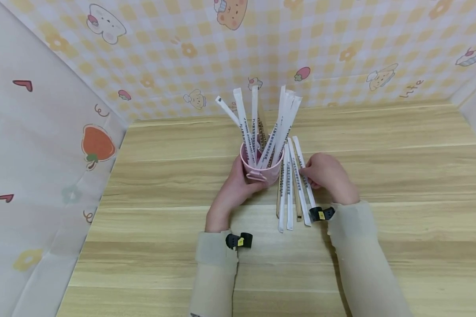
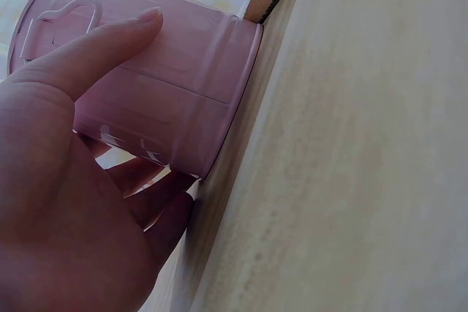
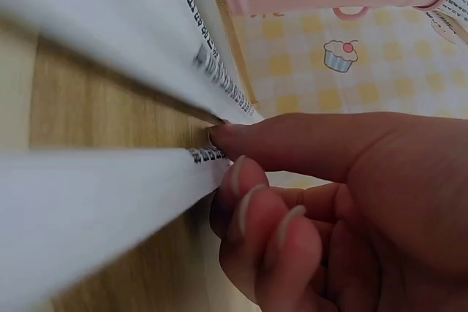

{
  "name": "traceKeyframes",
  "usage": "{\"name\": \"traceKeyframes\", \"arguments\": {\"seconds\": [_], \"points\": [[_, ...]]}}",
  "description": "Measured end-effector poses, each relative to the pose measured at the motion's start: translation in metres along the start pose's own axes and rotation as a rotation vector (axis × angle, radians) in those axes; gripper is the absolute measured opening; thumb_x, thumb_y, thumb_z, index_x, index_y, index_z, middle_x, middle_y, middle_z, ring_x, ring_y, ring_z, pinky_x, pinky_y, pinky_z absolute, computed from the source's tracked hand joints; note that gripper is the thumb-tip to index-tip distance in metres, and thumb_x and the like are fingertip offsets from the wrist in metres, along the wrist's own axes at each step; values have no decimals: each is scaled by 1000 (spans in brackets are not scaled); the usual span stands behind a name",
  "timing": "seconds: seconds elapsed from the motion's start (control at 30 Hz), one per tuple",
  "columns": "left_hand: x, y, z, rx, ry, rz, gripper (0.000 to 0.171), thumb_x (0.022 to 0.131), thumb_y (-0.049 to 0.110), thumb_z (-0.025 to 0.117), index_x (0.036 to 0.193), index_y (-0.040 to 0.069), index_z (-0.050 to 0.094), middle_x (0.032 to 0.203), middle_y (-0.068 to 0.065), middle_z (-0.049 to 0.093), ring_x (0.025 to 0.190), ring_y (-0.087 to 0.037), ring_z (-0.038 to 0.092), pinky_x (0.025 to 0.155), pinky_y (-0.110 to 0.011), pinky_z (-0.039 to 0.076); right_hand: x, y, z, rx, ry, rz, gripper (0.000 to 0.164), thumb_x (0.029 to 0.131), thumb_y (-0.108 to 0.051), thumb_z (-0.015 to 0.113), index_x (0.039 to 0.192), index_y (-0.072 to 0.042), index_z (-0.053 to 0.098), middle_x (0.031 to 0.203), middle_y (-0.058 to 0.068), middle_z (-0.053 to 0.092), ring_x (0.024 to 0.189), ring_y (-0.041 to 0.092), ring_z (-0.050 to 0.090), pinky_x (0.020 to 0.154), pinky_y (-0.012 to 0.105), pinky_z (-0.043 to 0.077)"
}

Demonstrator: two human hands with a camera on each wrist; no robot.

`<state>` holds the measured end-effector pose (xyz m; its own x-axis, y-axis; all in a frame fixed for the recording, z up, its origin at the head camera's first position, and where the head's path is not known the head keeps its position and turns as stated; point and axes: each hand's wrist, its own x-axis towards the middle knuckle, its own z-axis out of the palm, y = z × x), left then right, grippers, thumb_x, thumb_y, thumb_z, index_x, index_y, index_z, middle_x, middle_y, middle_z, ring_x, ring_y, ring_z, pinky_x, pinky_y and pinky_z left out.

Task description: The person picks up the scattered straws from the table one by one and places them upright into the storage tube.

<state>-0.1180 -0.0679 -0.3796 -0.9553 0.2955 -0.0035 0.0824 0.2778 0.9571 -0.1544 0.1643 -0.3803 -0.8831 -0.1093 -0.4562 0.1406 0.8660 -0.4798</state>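
My left hand [image 1: 236, 188] is wrapped round a small pink metal bucket [image 2: 183, 63], its thumb along the wall below a wire handle. The bucket stands upright on the table, holding several straws in white paper sleeves [image 1: 240, 105] and a brown-sleeved one [image 1: 261, 121]. Just right of it, more sleeved straws lie in a loose row. My right hand [image 1: 328, 177] pinches the rightmost white-sleeved straw [image 1: 299, 152] near its middle between thumb and fingers. In the right wrist view that straw [image 3: 110, 202] runs from the fingertips toward the camera.
A wooden-look table [image 1: 150, 246] lies beneath everything. Behind it rises a yellow checked backdrop [image 1: 150, 53] with cartoon prints, and a white printed panel [image 1: 43, 145] stands at the left. Brown-sleeved straws [image 1: 299, 209] lie among the white ones.
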Motion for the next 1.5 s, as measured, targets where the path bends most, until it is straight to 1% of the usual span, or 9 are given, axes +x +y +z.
{"name": "traceKeyframes", "arguments": {"seconds": [0.1, 0.23, 0.3, 0.47, 0.53, 0.9, 1.1, 1.37, 1.5], "points": [[1, -5, 0, 1, 6, -7, 105, 65, 4, 77, 143, 18, 8, 137, -8, 31, 124, -20, 32, 104, -37, 23, 0, 1, 1, -3, 1, -4, 24, 86, -22, 52, 73, -3, 60, 60, 7, 56, 49, 17, 51, 46, 26, 42], [7, -25, 2, 17, 23, -8, 107, 63, 11, 79, 142, 26, 9, 135, -2, 33, 122, -15, 34, 104, -35, 24, 1, 2, 1, -9, -5, 2, 26, 86, -23, 50, 72, -3, 58, 58, 6, 54, 47, 16, 50, 44, 25, 41], [6, -23, 2, 19, 22, -8, 107, 63, 10, 79, 142, 25, 9, 135, -2, 33, 122, -15, 35, 103, -34, 25, 1, 2, 1, -10, -10, 9, 27, 87, -24, 50, 72, -3, 58, 58, 7, 54, 47, 16, 50, 44, 25, 40], [-1, 1, 0, 3, 4, -29, 102, 66, 3, 76, 143, 17, 10, 136, -7, 32, 123, -18, 33, 104, -34, 23, -2, 3, -4, -11, 11, 2, 29, 87, -28, 48, 78, -3, 58, 63, 8, 55, 51, 18, 49, 45, 26, 39], [-1, 1, 0, 2, 1, -26, 103, 66, 3, 76, 143, 17, 9, 136, -7, 32, 123, -18, 33, 104, -35, 23, -6, 2, -7, -11, 45, -12, 30, 88, -29, 46, 79, -3, 57, 64, 8, 53, 53, 19, 48, 45, 27, 38], [-2, 0, 0, 3, 2, -27, 102, 65, 4, 76, 142, 16, 10, 135, -8, 32, 123, -19, 34, 103, -36, 24, -28, -14, -27, 48, 434, -142, 22, 86, -25, 45, 81, -6, 53, 67, 9, 53, 55, 22, 45, 42, 29, 35], [-1, -1, -1, 1, 1, -22, 102, 65, 4, 76, 143, 16, 10, 136, -8, 32, 123, -19, 34, 104, -36, 24, -43, -27, -35, 89, 647, -240, 24, 87, -28, 45, 82, -7, 56, 69, 7, 54, 56, 21, 45, 43, 30, 35], [0, -1, 0, 8, -4, 0, 103, 65, 3, 76, 143, 17, 9, 136, -8, 32, 124, -19, 33, 104, -35, 24, -61, -39, -40, 258, 919, -414, 26, 87, -25, 51, 91, -2, 60, 75, 4, 61, 60, 9, 48, 49, 17, 36], [0, -1, 0, 5, -3, 9, 105, 65, 3, 76, 143, 19, 8, 138, -7, 31, 124, -18, 32, 104, -35, 23, -68, -46, -41, 346, 1018, -528, 25, 86, -23, 55, 93, 0, 61, 77, 3, 64, 61, 2, 51, 49, 13, 39]]}}
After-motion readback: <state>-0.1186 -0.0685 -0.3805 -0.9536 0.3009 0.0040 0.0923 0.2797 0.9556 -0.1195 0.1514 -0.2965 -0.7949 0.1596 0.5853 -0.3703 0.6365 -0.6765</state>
